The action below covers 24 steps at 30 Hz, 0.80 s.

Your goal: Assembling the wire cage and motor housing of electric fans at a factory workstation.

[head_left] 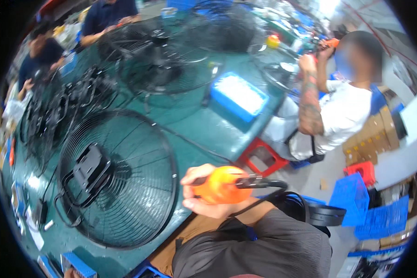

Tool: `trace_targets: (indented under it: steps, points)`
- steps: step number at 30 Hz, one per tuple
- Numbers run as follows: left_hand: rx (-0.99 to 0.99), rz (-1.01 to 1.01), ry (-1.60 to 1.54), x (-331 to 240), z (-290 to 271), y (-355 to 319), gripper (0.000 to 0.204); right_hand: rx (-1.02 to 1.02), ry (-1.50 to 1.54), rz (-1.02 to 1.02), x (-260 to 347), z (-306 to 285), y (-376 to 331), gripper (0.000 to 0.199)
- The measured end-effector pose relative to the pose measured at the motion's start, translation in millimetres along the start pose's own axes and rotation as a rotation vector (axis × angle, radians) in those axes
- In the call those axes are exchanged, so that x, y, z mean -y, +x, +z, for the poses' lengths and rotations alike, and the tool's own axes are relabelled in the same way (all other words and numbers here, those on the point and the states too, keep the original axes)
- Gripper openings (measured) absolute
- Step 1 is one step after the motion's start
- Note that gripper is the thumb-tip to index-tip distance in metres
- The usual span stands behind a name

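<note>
My right hand (203, 209) is wrapped round an orange electric screwdriver (222, 185) above the table's near edge; a black cord trails from it past my forearm. Left of it a round black fan grille (139, 190) lies on the green table, with a black motor housing (91, 167) and a curved bracket at its middle. At the bottom left, only a small part of my left hand (71, 272) shows at a small blue box (78, 264); its fingers are mostly hidden.
A blue bin (238, 97) with a white top stands on the table, beyond it more fan grilles (167, 74) and a heap of black parts (83, 92). A person in white (343, 111) works at the right; two others work at the far left. Red stool (262, 160), blue crates (350, 199).
</note>
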<state>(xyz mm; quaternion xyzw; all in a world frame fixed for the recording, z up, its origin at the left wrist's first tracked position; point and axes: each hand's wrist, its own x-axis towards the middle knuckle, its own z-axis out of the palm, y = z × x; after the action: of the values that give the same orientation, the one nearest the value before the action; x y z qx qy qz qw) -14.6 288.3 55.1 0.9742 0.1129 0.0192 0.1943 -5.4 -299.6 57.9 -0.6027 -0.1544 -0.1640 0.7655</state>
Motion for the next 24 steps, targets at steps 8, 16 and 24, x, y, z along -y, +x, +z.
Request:
trace_targets:
  steps: [8, 16, 24]
  points:
    - [0.194, 0.061, -0.740, -83.7, 50.1, -87.4, 0.036, 0.057, 0.187, 0.050, 21.0, 11.5, -8.5, 0.037]
    - [0.386, 0.185, -1.472, -225.1, 173.6, -107.8, 0.012, 0.120, 0.596, -0.268, 37.2, 54.0, -5.2, 0.041]
    - [-0.082, 0.894, -0.776, -235.9, 152.6, -84.8, 0.027, 0.002, 0.488, -0.180, 28.0, 78.8, -20.2, 0.037]
